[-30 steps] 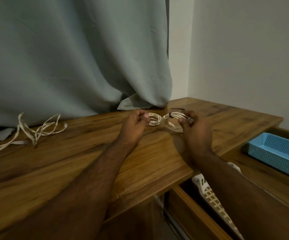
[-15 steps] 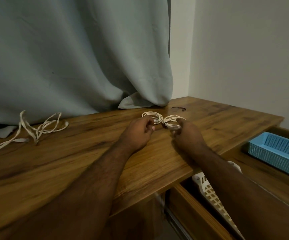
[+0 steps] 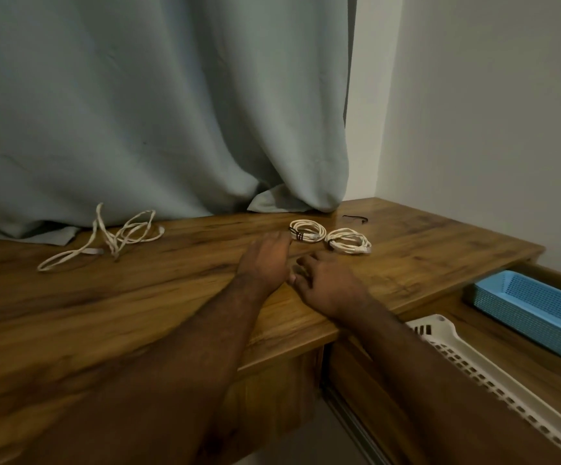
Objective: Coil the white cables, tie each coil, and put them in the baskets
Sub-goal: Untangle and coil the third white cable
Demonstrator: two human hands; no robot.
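Two tied coils (image 3: 307, 230) (image 3: 349, 241) lie side by side near the bench's (image 3: 440, 256) far right corner. Left hand (image 3: 265, 260) and right hand (image 3: 326, 283), grips spread and apparently empty, hover nearby. Loose cable (image 3: 114, 234) lies uncoiled at the far edge; baskets (image 3: 537, 307) (image 3: 447, 333) wait right.

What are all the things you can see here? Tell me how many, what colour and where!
Coiled cables: 2, white, tied with dark bands, side by side on the desk, the second to the right.
Loose cable: 1, white, tangled, on the desk's far left by the curtain.
Tie: 1, black, on the desk behind the coils.
Desk: 1, brown wood.
Curtain: 1, grey-green, hanging behind the desk, its hem on the desk.
Blue basket: 1, on the lower shelf, right.
White basket: 1, lower right, beside the desk.
Wall: white, right.
Left hand: open, near the left coil.
Right hand: open, holding nothing.
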